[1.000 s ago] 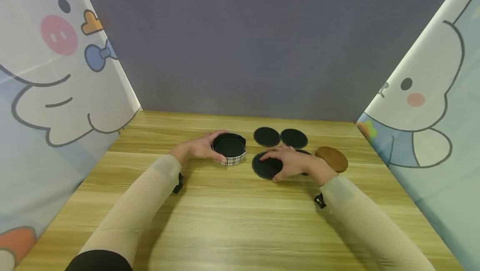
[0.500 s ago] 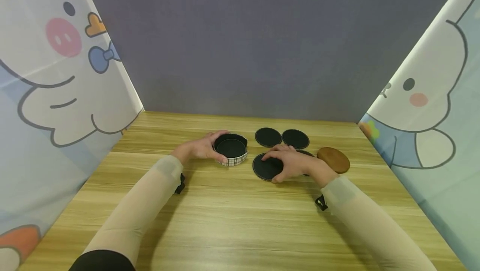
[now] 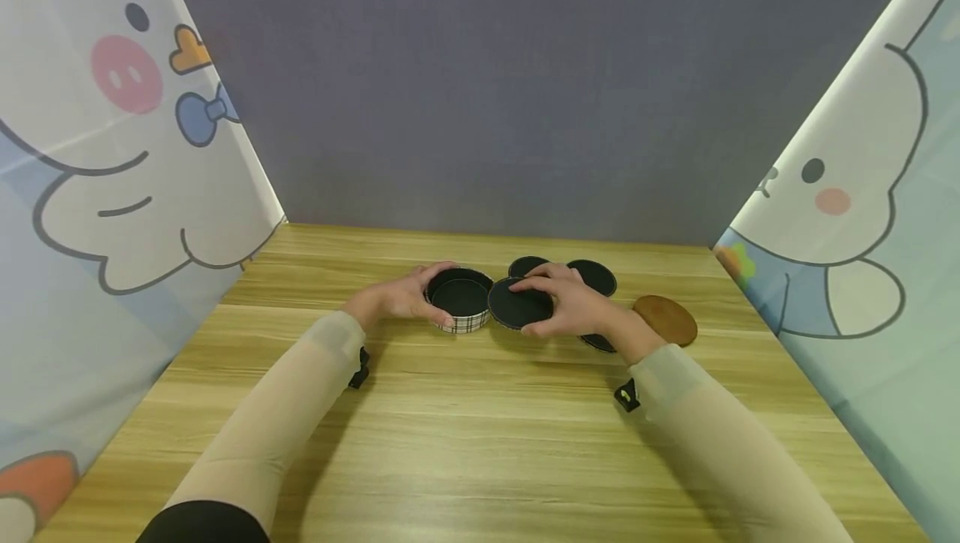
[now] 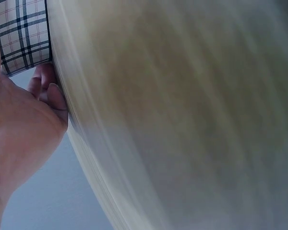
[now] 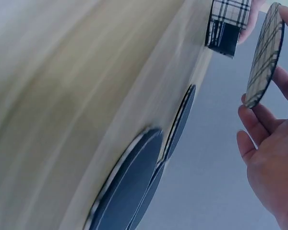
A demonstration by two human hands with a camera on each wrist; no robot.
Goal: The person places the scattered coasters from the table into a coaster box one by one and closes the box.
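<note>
The left hand (image 3: 408,297) curves round a round plaid holder (image 3: 462,324) with a black inside, thumb on the near side and fingers on the far side, spread about as wide as the holder. The right hand (image 3: 576,305) grips a round black coaster (image 3: 517,306) by its edges, between thumb and fingers; the coaster is raised off the surface (image 3: 450,443), just beside the holder's right side, and its underside (image 5: 265,57) shows plaid. Two black coasters, a far one (image 3: 527,264) and its neighbour (image 3: 597,278), lie beyond the right hand, with another coaster (image 3: 599,343) partly hidden beneath it. A brown disc (image 3: 665,320) lies farther right. The surface has a wood grain; a grey panel (image 3: 487,93) stands behind, cartoon-printed cloths (image 3: 847,234) at both sides
</note>
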